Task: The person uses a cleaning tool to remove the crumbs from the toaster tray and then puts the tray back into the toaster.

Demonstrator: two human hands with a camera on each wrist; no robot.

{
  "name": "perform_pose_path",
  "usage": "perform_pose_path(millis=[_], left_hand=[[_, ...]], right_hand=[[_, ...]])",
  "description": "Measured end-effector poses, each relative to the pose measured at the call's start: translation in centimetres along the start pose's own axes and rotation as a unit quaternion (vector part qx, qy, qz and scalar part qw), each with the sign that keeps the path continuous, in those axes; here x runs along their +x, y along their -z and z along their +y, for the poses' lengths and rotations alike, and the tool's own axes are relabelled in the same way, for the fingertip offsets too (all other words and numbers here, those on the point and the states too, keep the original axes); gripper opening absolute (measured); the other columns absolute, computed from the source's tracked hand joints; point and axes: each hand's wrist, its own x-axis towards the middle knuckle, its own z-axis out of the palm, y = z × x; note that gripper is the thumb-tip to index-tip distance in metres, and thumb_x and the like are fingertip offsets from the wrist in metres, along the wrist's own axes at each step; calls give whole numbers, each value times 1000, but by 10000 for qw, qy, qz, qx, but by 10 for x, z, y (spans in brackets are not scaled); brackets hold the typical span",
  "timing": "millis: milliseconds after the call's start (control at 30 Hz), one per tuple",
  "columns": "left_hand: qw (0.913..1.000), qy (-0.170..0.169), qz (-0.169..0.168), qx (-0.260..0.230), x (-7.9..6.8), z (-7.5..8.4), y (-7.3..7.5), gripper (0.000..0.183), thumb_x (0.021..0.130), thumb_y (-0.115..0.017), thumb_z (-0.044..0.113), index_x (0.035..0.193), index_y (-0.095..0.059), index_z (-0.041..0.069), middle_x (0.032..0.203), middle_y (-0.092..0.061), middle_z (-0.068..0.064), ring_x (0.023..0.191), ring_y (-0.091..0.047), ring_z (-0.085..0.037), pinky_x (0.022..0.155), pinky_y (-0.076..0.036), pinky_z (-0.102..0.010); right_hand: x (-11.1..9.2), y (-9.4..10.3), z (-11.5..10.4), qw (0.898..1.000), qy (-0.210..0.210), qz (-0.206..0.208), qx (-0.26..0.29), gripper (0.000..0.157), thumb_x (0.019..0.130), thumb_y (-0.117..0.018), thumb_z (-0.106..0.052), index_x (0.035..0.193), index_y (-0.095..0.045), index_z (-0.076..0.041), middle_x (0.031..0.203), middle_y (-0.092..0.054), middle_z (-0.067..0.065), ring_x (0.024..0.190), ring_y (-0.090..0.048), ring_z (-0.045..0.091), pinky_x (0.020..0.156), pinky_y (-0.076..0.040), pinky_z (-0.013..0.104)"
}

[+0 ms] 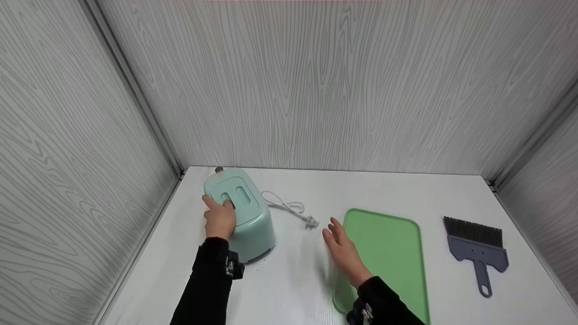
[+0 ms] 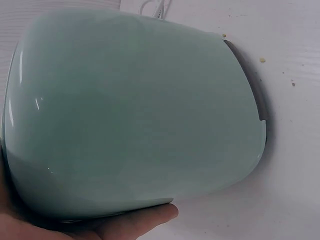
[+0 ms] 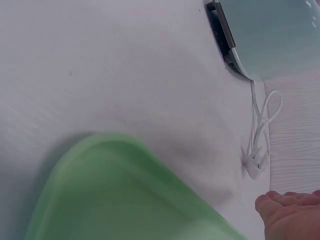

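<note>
A mint-green two-slot toaster (image 1: 253,234) stands on the left of the table, and its rounded end fills most of the left wrist view. My left hand (image 1: 220,220) grips it from above, the thumb at a slot and the other fingers along its left side. Its white cord (image 1: 289,205) lies looped to the right and ends in a plug (image 1: 311,221). My right hand (image 1: 344,253) hovers with fingers extended over the left edge of a green tray (image 1: 388,253), holding nothing.
A grey brush (image 1: 477,250) with dark bristles lies at the right. Small crumbs (image 2: 262,60) dot the white tabletop (image 1: 289,280) by the toaster's base. Wood-grain panels (image 1: 316,90) enclose the table at the back and both sides.
</note>
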Motion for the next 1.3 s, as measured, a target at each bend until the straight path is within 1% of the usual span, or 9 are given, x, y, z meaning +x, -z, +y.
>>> perform_pose_path(millis=[133, 300, 400, 633, 767, 967, 1100, 1200, 1300], left_hand=[[9999, 105, 76, -71, 1, 2, -7, 74, 111, -22, 34, 158, 26, 4, 156, -19, -44, 136, -38, -56, 112, -37, -63], [9995, 263, 170, -91, 1, 1, -11, 74, 111, -22, 35, 158, 27, 6, 157, -19, -42, 135, -40, -55, 111, -39, -62], [9991, 308, 273, -68, 1, 0, -13, 73, 111, -22, 35, 160, 25, 6, 156, -23, -41, 132, -44, -54, 108, -41, -62], [9986, 329, 404, -48, 1, 2, -15, 73, 111, -23, 37, 161, 23, 8, 154, -28, -39, 129, -47, -54, 105, -44, -63], [9982, 351, 480, -99, 2, 3, -15, 73, 112, -23, 38, 161, 22, 9, 155, -28, -38, 129, -48, -53, 105, -44, -64], [9978, 347, 544, -163, 1, 5, -17, 73, 112, -25, 38, 163, 19, 10, 153, -31, -37, 127, -50, -53, 102, -45, -64], [9976, 393, 568, -111, -1, 7, -18, 72, 112, -25, 38, 163, 18, 10, 154, -31, -37, 126, -51, -53, 101, -46, -64], [9973, 449, 584, -72, -2, 8, -18, 72, 112, -25, 38, 163, 17, 10, 154, -31, -36, 126, -51, -53, 101, -46, -64], [9971, 474, 593, -66, -3, 10, -19, 72, 112, -25, 38, 163, 17, 11, 154, -31, -36, 125, -52, -52, 100, -46, -63]], right_hand=[[5, -10, -2, 9999, -105, -11, 63, 72, 110, -48, -45, 165, -20, -7, 165, -32, 23, 151, -33, 39, 122, -31, 54], [9, -25, -2, 9995, -218, -171, 141, 72, 110, -47, -45, 164, -21, -5, 159, -39, 27, 147, -39, 40, 118, -36, 56], [11, -35, -2, 9985, -388, -266, 280, 72, 110, -47, -45, 164, -22, -5, 156, -44, 27, 142, -45, 42, 115, -40, 56], [18, -63, -1, 9896, -680, -472, 1177, 70, 111, -46, -39, 161, -21, 5, 148, -50, 33, 139, -50, 41, 115, -44, 49], [20, -78, -3, 9823, -894, -602, 1534, 69, 112, -45, -36, 159, -21, 9, 145, -53, 34, 136, -53, 41, 113, -45, 48], [21, -95, 0, 9692, -1141, -772, 2040, 70, 112, -44, -34, 158, -18, 12, 144, -51, 32, 139, -50, 41, 114, -44, 47], [24, -106, 4, 9548, -1486, -801, 2448, 72, 112, -46, -36, 157, -19, 13, 141, -53, 30, 135, -54, 39, 112, -48, 44], [26, -116, 7, 9424, -1728, -765, 2761, 71, 111, -47, -38, 155, -24, 13, 136, -56, 28, 130, -59, 37, 108, -50, 42], [27, -124, 9, 9334, -1802, -742, 3014, 69, 111, -48, -38, 152, -30, 14, 129, -59, 27, 125, -63, 34, 107, -52, 42]])
